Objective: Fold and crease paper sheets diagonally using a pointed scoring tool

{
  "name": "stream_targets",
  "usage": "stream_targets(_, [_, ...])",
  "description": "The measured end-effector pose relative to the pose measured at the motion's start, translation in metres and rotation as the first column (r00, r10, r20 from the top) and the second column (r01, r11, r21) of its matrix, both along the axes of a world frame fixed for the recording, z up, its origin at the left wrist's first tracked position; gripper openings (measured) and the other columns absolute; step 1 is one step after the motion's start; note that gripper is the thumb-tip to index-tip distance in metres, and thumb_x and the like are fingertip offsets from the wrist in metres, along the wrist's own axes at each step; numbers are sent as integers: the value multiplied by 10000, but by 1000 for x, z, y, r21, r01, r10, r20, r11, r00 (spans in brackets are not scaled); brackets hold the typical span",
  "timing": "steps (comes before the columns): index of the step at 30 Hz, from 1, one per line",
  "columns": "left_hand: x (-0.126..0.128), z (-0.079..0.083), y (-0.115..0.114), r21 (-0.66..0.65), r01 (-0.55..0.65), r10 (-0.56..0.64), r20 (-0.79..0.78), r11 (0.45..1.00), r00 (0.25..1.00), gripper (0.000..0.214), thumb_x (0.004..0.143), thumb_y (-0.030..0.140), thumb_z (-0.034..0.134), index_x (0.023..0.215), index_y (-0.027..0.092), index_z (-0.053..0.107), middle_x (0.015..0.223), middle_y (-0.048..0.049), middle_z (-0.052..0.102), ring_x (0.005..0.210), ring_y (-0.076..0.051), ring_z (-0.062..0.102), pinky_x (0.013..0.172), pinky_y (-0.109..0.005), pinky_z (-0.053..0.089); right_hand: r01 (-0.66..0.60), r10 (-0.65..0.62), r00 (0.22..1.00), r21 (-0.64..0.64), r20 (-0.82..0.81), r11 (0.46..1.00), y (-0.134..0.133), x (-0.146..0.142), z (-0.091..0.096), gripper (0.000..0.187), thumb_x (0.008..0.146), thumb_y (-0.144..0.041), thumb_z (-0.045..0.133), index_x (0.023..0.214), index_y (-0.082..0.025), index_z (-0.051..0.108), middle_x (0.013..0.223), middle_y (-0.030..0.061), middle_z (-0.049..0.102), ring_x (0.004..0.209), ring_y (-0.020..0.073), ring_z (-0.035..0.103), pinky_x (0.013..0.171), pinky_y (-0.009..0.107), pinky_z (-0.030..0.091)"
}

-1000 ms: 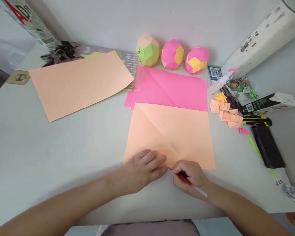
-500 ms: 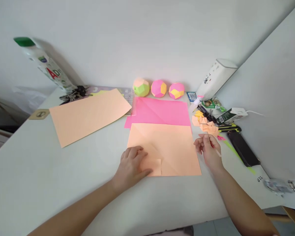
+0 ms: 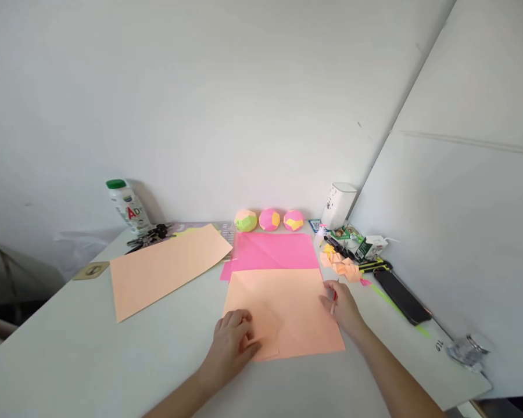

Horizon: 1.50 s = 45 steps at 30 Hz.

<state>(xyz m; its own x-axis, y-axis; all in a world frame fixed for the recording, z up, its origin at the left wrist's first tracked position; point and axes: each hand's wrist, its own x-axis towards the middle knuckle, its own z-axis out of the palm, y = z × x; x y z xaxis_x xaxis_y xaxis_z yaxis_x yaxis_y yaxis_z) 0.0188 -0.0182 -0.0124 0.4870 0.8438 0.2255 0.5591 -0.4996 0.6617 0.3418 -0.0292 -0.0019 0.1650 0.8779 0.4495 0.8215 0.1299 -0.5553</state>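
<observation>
A large peach sheet of paper (image 3: pixel 292 302) lies before me, overlapping a pink sheet (image 3: pixel 276 251). On its lower left is a smaller peach paper piece (image 3: pixel 268 342), partly hidden under my fingers. Resting on that piece is my left hand (image 3: pixel 230 351), its thumb and bent fingers apart, pressing rather than gripping. My right hand (image 3: pixel 344 306) is closed around a slim pen (image 3: pixel 335 297) with a red part and a pale end, by the sheet's right edge. The pen's tip is too small to make out.
Three paper balls (image 3: pixel 269 220) stand along the wall. Another peach sheet (image 3: pixel 169 273) lies left, near a white bottle (image 3: pixel 128 206). To the right are folded peach pieces (image 3: pixel 342 266), a yellow-black cutter (image 3: pixel 375 266), a dark phone-like slab (image 3: pixel 403 296) and a white container (image 3: pixel 339 205).
The head view has tilted up, so everything sits lower and looks smaller. My right hand has come leftward to the sheet's edge with the pen turned in its fingers. My left hand stays on the small piece.
</observation>
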Motion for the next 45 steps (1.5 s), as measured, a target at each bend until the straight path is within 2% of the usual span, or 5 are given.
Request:
stream_targets(7, [-13, 6, 23, -280, -235, 312, 273, 931, 910, 358, 829, 525, 461, 663, 213, 400, 649, 19, 463, 590, -154, 462, 536, -266, 392, -234, 218, 960, 81, 176, 969, -7, -7, 13, 408, 702, -400, 686, 1053, -211, 603, 1092, 129, 637, 1121, 335, 549, 888, 485, 484])
stream_targets(13, [-45, 21, 52, -464, -410, 590, 356, 785, 725, 420, 805, 617, 455, 709, 216, 382, 606, 45, 426, 512, -128, 436, 474, -233, 346, -684, 684, 641, -145, 349, 715, -19, -42, -15, 689, 717, -569, 651, 1301, -244, 483, 1394, 126, 475, 1337, 374, 329, 1041, 547, 359])
stream_targets(18, [-82, 25, 72, -532, -467, 688, 363, 707, 628, 399, 766, 589, 515, 750, 197, 446, 612, 11, 508, 544, -149, 484, 496, -242, 346, -741, 770, 515, -257, 377, 621, -9, -50, -40, 660, 739, -492, 638, 1330, -241, 485, 1386, 128, 479, 1288, 376, 404, 1026, 534, 388])
stream_targets(29, [-99, 12, 76, -535, -310, 577, 455, 786, 678, 464, 661, 636, 595, 650, 223, 382, 485, 67, 467, 491, -138, 502, 520, -227, 351, -512, 611, 753, -364, 245, 778, 39, -60, -2, 486, 782, -215, 514, 1260, -140, 562, 1374, 176, 475, 1319, 294, 388, 1076, 504, 332])
stream_targets(45, [-100, 12, 73, -650, -243, 619, 442, 720, 649, 507, 666, 697, 591, 723, 224, 416, 483, 46, 478, 523, -164, 479, 512, -227, 304, -502, 458, 819, 46, 346, 864, 81, -59, -10, 212, 909, -254, 493, 1039, -214, 657, 1135, 110, 651, 1135, 239, 574, 947, 406, 504])
